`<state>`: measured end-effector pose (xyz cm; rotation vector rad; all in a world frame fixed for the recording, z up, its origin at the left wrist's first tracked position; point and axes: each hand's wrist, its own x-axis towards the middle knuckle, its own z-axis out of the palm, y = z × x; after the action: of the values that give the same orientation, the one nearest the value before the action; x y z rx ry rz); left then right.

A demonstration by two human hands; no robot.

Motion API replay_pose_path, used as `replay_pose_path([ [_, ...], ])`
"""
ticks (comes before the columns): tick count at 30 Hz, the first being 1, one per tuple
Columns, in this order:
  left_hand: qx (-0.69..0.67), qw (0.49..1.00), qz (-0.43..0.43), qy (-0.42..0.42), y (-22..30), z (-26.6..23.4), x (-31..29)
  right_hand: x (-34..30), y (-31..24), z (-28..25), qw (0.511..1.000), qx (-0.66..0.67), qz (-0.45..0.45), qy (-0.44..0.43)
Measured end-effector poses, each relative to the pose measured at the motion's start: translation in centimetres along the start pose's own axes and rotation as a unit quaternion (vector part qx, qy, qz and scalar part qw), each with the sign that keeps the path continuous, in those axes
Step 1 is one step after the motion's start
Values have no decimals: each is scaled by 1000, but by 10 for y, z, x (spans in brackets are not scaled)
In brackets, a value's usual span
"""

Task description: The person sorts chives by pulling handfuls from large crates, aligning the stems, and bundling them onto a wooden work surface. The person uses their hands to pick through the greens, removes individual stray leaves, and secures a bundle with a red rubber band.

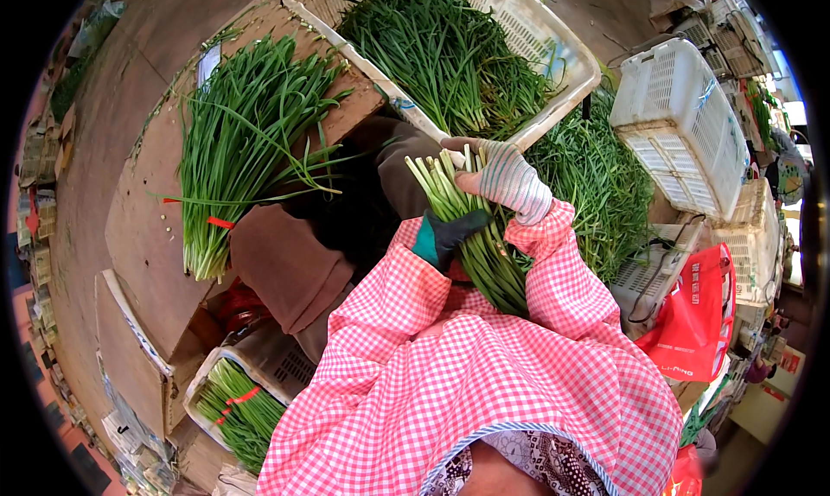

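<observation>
A bundle of garlic chives (494,273) slants in front of my chest, its pale stalk ends up and its green leaves running down toward my apron. My left hand (451,235), in a dark and green glove, is closed around the stalks below their ends. At the pale ends, my right hand (508,178), in a white striped glove, has its fingers curled over and its thumb against the stalks. To the left, a large bunch of chives (246,120) with a red tie near its base lies on a cardboard-covered surface (143,215).
A white plastic crate (562,42) of loose chives stands ahead. More loose greens (596,181) are heaped to its right, beside an overturned white crate (679,120). A red bag (696,319) sits at right. Lower left, a tub (197,401) holds red-tied chives (242,410).
</observation>
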<state>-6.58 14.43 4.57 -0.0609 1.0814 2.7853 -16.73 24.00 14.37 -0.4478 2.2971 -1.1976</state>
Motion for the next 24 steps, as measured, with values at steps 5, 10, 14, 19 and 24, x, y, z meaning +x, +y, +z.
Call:
replay_pose_path([
  [5,-43,999,-28,16,-5,1,-1,7,-1,7,983,156,35,91],
  [10,-52,998,-25,18,-4,3,2,17,-11,23,976,208,52,24],
  [14,-92,995,-36,24,-5,4,1,30,-1,24,990,101,-36,96],
  [19,-140,989,-46,28,-12,1,-2,28,-14,20,997,75,25,5],
  [24,-190,980,-52,33,-17,-3,-8,26,-2,27,990,137,12,29],
])
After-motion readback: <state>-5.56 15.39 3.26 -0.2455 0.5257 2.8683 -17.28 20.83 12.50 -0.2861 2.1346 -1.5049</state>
